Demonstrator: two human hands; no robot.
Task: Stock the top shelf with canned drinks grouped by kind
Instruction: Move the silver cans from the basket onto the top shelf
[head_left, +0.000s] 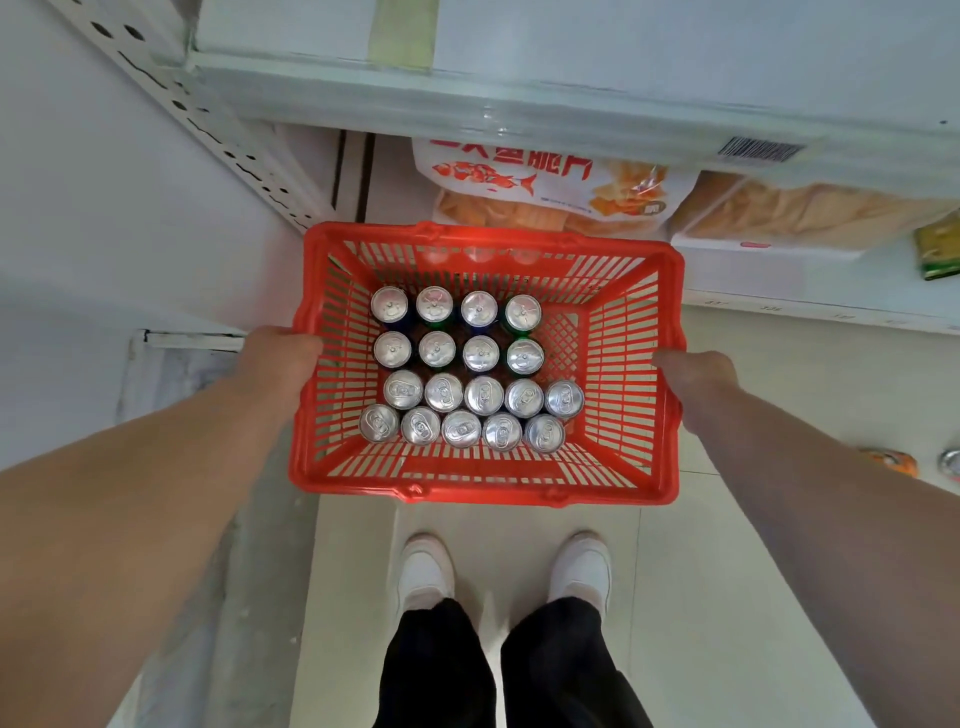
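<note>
My left grip (283, 358) curls round the left rim of the red slatted plastic basket (483, 492) at mid-frame. Smooth aluminium cans (467, 384) stand upright inside, packed in rows. My right grip (696, 374) clasps the right rim. If either side tilts, I judge the cans slide, topple and dent.

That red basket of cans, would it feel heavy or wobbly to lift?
Probably heavy: the red basket holds four rows of cans. Its slotted plastic walls may flex. The cans stand loose beside bare floor, so tilting could slide them.
</note>
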